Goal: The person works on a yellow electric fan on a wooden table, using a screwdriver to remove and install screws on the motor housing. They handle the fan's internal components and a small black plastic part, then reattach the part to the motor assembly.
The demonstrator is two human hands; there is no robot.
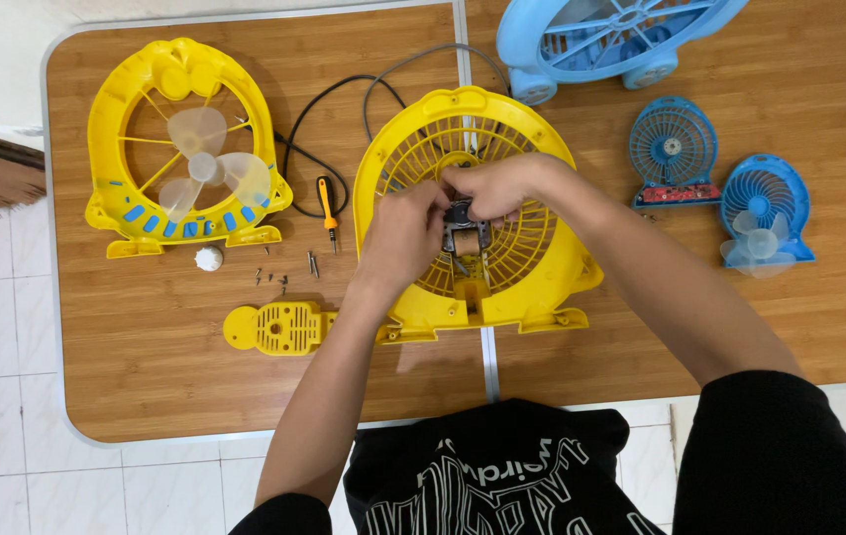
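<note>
The fingers [448,198] hide most of the small motor [463,230]; the large blue fan [611,40] is cut off.

I see my two bare forearms, my left hand [398,238] and right hand [497,186] ungloved. I wear a black short-sleeved top with white lettering across the chest.

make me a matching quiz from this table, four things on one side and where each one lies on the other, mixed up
Things:
1. screwdriver
2. big blue fan
3. white knob
4. small motor

Places:
A. at the far edge of the table, partly out of view
B. between both hands, over the yellow grille
C. between the two yellow fan halves
D. just in front of the yellow half with the blades

Pairs: 1-C, 2-A, 3-D, 4-B
</note>
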